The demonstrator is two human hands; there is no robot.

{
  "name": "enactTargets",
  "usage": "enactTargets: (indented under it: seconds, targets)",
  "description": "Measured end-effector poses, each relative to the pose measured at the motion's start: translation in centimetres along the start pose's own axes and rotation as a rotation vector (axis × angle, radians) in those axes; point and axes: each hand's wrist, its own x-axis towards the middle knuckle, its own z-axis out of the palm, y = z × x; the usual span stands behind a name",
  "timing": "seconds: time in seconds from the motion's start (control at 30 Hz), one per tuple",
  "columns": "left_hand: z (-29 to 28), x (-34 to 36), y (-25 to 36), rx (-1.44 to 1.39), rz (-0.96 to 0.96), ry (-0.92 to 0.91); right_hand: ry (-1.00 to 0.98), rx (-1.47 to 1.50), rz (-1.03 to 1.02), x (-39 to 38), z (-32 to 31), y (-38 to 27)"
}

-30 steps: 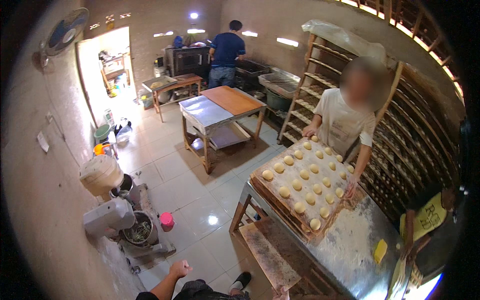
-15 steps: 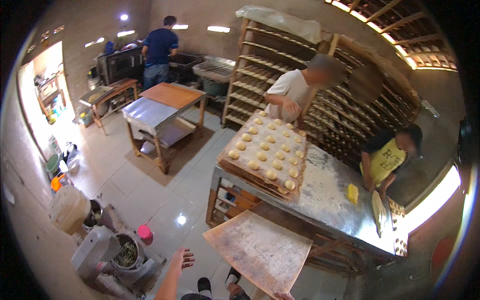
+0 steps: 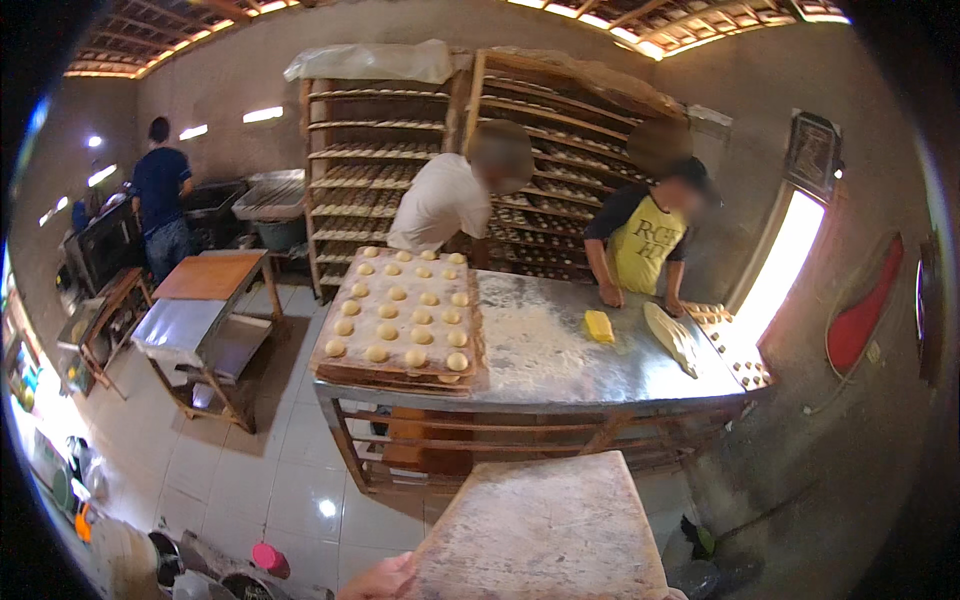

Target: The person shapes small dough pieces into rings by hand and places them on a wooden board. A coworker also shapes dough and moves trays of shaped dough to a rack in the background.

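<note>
A bare, flour-dusted wooden board (image 3: 540,530) is held out in front of me, below the near side of the metal table. My left hand (image 3: 385,578) is closed on the board's left edge. Only a sliver of my right hand (image 3: 676,594) shows, at the board's near right corner, where it grips; its fingers are mostly hidden. Beyond the board, a stack of wooden trays (image 3: 330,366) stands on the table's left end. Rows of round dough balls (image 3: 388,331) cover the top tray.
The metal table (image 3: 560,385) carries loose flour, a yellow block (image 3: 599,326) and a long dough piece (image 3: 670,338). Two people (image 3: 440,205) (image 3: 645,240) stand behind it, before tall racks of trays (image 3: 375,155). Another person works far left. Mixers and a pink container (image 3: 270,560) sit lower left.
My left hand, open and apart before, now grips the board's left edge. The board has turned and come between both hands. My view has swung right; the person in yellow stands more upright.
</note>
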Motion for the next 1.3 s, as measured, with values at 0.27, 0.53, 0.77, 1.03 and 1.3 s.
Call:
enactTargets:
  seconds: [0.27, 0.53, 0.77, 1.03, 1.3]
  targets:
    - [7.2, 4.2, 3.8, -0.562, 0.324, -0.733, 0.116, 0.037, -0.075, -1.2, 0.5, 0.8]
    - [13.9, 5.1, 13.4, -0.185, 0.352, -0.614, 0.212, 0.047, -0.139, -2.8, 0.2, 1.0]
    - [16.9, 4.5, 16.7, -0.061, 0.464, -0.28, 0.272, 0.043, -0.183, -3.7, 0.3, 1.2]
    - [17.5, 3.7, 15.2, 0.283, 0.877, 0.212, 0.288, 0.012, -0.228, -3.2, 1.5, 0.8]
    - [11.3, 2.4, 15.5, 0.475, 0.874, 0.211, 0.26, -0.034, -0.263, -2.6, 3.3, 0.5]
